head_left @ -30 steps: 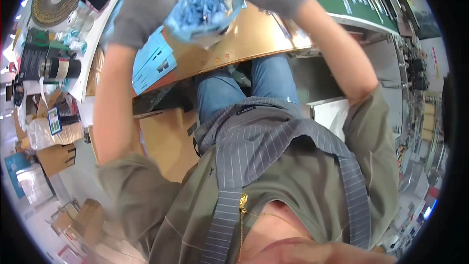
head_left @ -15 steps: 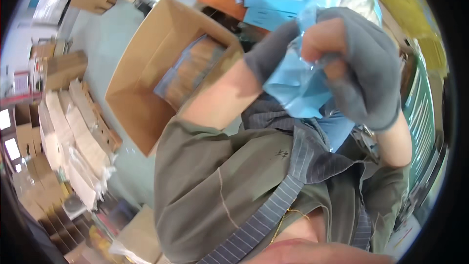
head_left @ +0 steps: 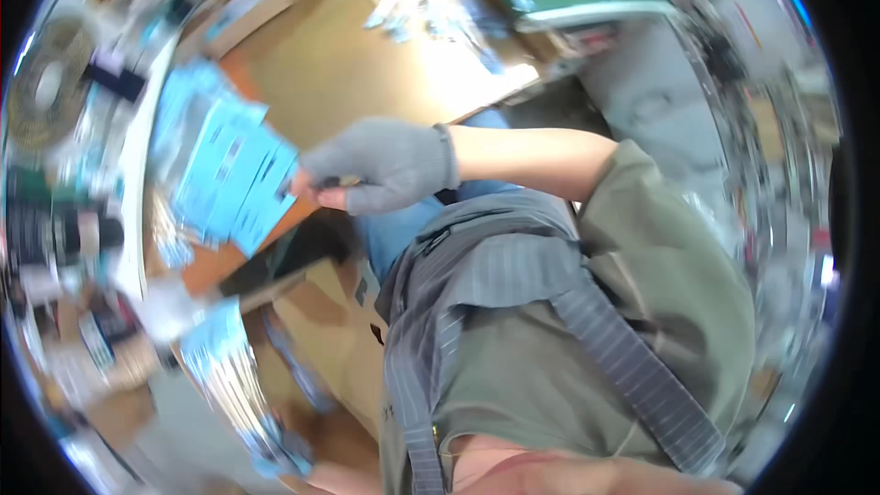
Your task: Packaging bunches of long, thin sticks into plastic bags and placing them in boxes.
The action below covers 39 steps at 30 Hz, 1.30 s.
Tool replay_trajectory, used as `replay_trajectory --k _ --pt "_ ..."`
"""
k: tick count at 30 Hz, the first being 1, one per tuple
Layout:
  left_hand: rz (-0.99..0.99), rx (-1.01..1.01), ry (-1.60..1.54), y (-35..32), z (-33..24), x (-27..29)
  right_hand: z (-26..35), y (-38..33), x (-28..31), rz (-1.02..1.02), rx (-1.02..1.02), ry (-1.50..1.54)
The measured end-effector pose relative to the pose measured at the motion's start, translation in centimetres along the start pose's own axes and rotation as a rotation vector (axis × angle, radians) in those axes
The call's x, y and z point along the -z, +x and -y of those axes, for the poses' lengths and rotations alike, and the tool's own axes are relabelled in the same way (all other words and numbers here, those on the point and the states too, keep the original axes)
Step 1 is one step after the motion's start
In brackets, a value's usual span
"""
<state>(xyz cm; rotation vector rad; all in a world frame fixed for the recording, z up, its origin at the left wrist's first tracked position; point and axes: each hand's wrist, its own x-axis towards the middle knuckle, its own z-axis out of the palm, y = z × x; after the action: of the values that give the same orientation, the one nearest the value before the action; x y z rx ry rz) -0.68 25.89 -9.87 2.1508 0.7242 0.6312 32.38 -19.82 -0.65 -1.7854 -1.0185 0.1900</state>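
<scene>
Lower left, the left hand (head_left: pixel 295 449) is gripping a packet (head_left: pixel 236 376); centre, the right hand (head_left: pixel 380 165) is curling half-open beside sheets (head_left: pixel 229 174), hold unclear.

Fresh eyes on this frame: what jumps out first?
Probably the gray-gloved right hand mid-picture, its fingertips at the edge of the bright blue packets. Next, at lower left, a clear pack of slender pieces with blue ends, apparently gripped by the blurred left hand. Then the glare on the golden tabletop, upper centre.
</scene>
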Motion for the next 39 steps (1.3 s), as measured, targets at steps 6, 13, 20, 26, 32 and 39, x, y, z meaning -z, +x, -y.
replay_trajectory --k 6,13,20,26,32,39 --pt "0.292 0.25 -0.308 3.0 5.7 -4.1 -10.1 -13.5 5.7 -0.548 -0.744 -0.758" --pt "0.429 0.754 -0.579 -1.0 12.0 -3.8 -16.7 -16.9 8.7 -0.497 -1.236 -0.873" --pt "0.731 -0.542 1.3 0.7 14.8 -5.7 -16.8 -17.1 9.0 -0.268 -1.021 -0.627" --pt "-0.006 0.118 -0.309 3.7 -19.2 -16.2 -6.8 -18.1 5.1 -0.555 -1.009 0.546" --pt "1.555 0.808 -0.817 -5.8 -26.2 -40.6 -2.8 -21.0 0.0 -0.512 -0.995 0.661" --pt "1.666 0.815 -0.817 -10.4 -30.5 -44.5 -8.1 -23.7 5.0 -0.519 -0.829 0.465"
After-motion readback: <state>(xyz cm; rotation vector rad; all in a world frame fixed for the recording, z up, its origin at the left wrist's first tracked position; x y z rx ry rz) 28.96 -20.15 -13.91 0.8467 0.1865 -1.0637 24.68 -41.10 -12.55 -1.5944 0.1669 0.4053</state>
